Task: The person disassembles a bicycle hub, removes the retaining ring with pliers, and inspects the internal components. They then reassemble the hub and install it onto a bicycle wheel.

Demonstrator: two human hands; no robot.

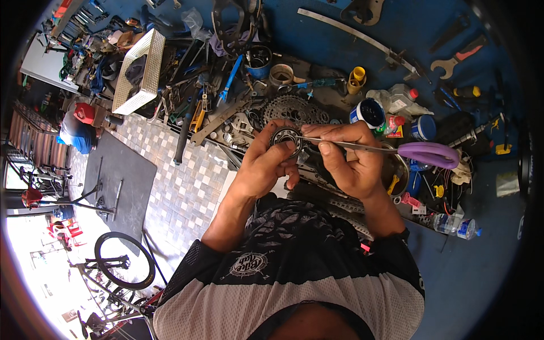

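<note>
My left hand pinches a small round metal bearing ring between thumb and fingers, held up in front of my chest. In my right hand are scissors with purple handles. Their thin metal blades point left, and the tip touches the ring. Both hands meet over the front of a cluttered workbench.
A toothed bicycle cassette lies just beyond the hands. Blue tubs, white bottles, a yellow cap, wrenches and many loose tools crowd the bench. A perforated white metal tray stands at left. A checkered tile floor, dark mat and bicycle wheel lie lower left.
</note>
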